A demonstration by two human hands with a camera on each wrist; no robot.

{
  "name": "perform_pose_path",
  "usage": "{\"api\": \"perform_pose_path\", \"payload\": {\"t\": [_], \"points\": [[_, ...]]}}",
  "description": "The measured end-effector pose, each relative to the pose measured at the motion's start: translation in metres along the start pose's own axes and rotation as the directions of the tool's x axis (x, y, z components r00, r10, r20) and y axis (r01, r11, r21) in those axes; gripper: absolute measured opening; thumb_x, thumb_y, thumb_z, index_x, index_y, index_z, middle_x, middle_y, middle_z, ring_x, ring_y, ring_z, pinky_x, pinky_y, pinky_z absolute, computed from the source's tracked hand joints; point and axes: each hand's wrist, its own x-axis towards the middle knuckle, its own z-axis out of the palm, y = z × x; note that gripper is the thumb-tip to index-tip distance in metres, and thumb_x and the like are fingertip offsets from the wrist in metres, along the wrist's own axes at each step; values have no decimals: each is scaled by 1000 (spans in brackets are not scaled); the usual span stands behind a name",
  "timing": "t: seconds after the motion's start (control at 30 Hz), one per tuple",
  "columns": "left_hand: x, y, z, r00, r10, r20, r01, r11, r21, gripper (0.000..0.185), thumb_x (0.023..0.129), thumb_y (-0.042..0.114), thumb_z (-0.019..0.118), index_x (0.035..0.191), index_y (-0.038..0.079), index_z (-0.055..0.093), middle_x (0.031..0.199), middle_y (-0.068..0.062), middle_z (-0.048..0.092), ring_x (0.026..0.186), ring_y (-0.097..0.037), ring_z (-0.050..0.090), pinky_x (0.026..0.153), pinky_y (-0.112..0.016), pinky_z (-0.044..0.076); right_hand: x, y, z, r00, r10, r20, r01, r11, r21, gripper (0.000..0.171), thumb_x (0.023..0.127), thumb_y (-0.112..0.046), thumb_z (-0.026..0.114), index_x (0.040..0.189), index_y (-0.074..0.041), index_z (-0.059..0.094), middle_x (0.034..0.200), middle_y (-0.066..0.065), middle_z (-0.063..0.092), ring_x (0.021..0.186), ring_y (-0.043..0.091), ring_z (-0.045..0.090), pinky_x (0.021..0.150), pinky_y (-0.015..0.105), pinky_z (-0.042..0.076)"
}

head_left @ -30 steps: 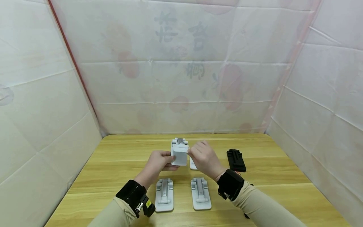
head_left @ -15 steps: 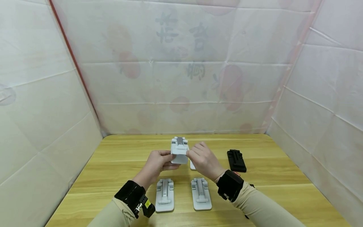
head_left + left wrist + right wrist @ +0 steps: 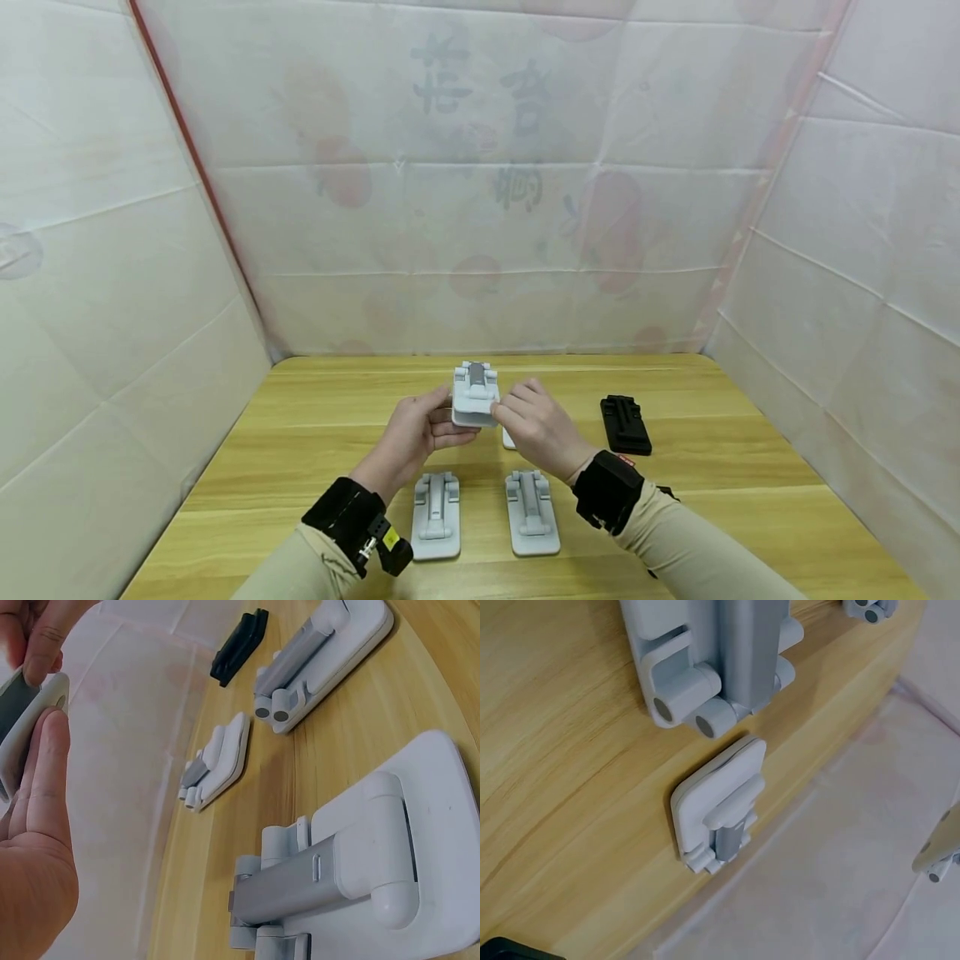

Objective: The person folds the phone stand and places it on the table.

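Above the table, a white folding phone stand (image 3: 475,398) is held between both hands in the head view. My left hand (image 3: 408,433) grips it from the left, thumb along its side and fingers underneath; the left wrist view shows those fingers against the stand's plate (image 3: 41,724). My right hand (image 3: 542,425) pinches the lower right corner of its upper plate, its thumb (image 3: 45,652) visible in the left wrist view. A narrow gap shows between the two plates. The right wrist view catches only an edge of the held stand (image 3: 939,844).
Two folded white phone stands, one left (image 3: 436,517) and one right (image 3: 532,512), lie near the front of the wooden table (image 3: 322,467). Another white stand (image 3: 509,440) is partly hidden behind the right hand. A black stand (image 3: 626,425) lies to the right.
The upper plate of the held stand has swung down towards the lower plate, narrowing the gap. The left thumb has moved from the plate's face to its side.
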Motion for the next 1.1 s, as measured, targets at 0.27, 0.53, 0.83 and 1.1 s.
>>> {"api": "perform_pose_path", "payload": {"t": [0.27, 0.53, 0.83, 1.1], "points": [[1, -1, -1, 1000, -18, -25, 18, 1000, -8, 46, 106, 25, 57, 129, -14, 60, 102, -19, 77, 93, -25, 77, 88, -37, 63, -5, 0, -1, 998, -48, 49, 48, 999, 4, 12, 100, -6, 62, 100, -8, 74, 87, 0, 72, 81, 15, 64, 77, 29, 50], [3, -6, -7, 998, -15, -69, 19, 999, 46, 39, 106, 16, 54, 129, -15, 60, 109, -26, 73, 95, -29, 76, 90, -39, 62, -13, 3, 1, 997, -44, 66, 42, 999, 29, 9, 101, -11, 64, 99, -10, 73, 83, -4, 71, 76, 12, 64, 76, 28, 50], [15, -22, -34, 975, -77, -209, 115, 978, 175, 39, 105, 11, 54, 129, -19, 56, 102, -29, 73, 89, -35, 76, 82, -38, 65, -24, 12, -6, 994, 34, 105, -42, 996, 79, 26, 109, -17, 50, 96, -10, 72, 83, -1, 72, 77, 14, 65, 75, 30, 50], [20, -35, -51, 953, -122, -276, 210, 925, 315, 35, 105, 11, 55, 126, -17, 60, 99, -24, 71, 79, -30, 75, 77, -39, 66, -31, 13, -8, 990, 52, 133, -67, 992, 110, 5, 97, -11, 70, 99, -12, 74, 86, -1, 73, 78, 14, 66, 76, 31, 51]]}}
